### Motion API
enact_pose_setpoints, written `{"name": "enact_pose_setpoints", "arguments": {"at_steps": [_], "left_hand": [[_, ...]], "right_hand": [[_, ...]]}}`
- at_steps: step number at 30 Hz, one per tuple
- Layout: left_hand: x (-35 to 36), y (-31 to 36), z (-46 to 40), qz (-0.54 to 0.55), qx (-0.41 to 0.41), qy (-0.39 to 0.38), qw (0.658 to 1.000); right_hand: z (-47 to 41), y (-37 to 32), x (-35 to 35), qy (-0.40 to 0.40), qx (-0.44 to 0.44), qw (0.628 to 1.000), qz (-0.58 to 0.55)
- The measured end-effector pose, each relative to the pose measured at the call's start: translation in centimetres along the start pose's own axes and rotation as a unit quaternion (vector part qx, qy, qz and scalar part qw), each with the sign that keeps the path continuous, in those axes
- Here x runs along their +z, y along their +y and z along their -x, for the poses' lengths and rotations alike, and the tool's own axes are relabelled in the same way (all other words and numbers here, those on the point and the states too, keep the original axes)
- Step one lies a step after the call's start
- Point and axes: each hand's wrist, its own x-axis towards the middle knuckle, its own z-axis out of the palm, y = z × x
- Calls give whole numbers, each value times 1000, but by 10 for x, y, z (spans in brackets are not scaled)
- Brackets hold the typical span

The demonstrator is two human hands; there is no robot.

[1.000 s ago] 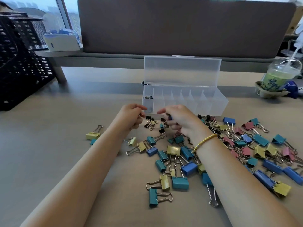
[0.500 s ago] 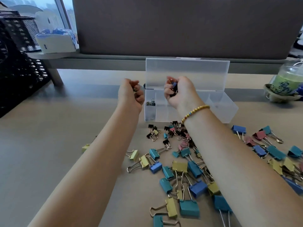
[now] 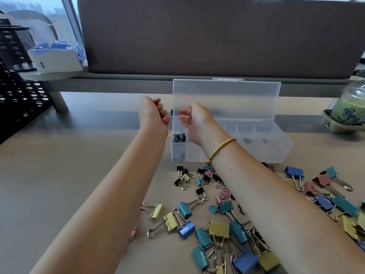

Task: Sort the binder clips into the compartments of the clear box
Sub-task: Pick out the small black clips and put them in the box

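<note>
The clear box (image 3: 276,153) stands open on the table, lid upright behind it. Small black binder clips (image 3: 179,137) lie in its leftmost compartment. My right hand (image 3: 195,121) hovers over that left end with fingers loosely spread and nothing held. My left hand (image 3: 153,112) is just left of the box, fingers curled round small clips whose wire loops (image 3: 159,110) show. Loose binder clips (image 3: 219,228) in blue, teal, yellow, pink and black are scattered on the table in front of the box.
A black mesh crate (image 3: 17,80) stands at the far left, with a white tissue box (image 3: 56,59) on a small shelf beside it. A green drink cup (image 3: 350,107) sits at the right edge. A grey partition (image 3: 217,36) runs behind the box.
Both hands rose from the clip pile to the box's left end. My right hand opened and the dark clip it held is gone from it; more black clips lie in the leftmost compartment.
</note>
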Motion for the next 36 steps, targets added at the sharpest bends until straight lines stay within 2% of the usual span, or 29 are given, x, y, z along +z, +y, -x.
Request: {"name": "enact_pose_setpoints", "arguments": {"at_steps": [6, 8, 10, 12, 14, 16, 20, 23, 29, 33, 36], "left_hand": [[9, -15, -4, -72, -18, -8, 997], [14, -21, -4, -109, -25, -24, 993], [18, -25, -3, -176, 4, -41, 984], [20, -28, -5, -283, 80, -54, 954], [20, -29, -7, -378, 155, -61, 911], [18, -29, -8, -433, 177, -67, 881], [17, -25, -6, -469, 157, -113, 862], [20, -21, -3, -490, 132, -122, 853], [18, -16, 4, -563, 135, -122, 807], [10, -11, 23, -578, 218, -127, 776], [-9, -5, 43, -591, 276, -133, 746]], "right_hand": [[4, 0, -17, -22, 15, 996, -81], [4, -1, -26, -12, -4, 995, -102], [5, -1, -33, -3, -28, 994, -103], [7, -1, -38, 7, -55, 994, -92], [8, -2, -42, 14, -81, 994, -76], [9, -2, -44, 18, -97, 993, -60], [17, -5, -45, 18, -120, 992, -24], [23, -6, -45, 14, -130, 991, -3], [31, -3, -49, 17, -139, 990, 16], [45, -2, -53, 14, -148, 988, 36], [65, -4, -60, -25, -168, 980, 99]]}}
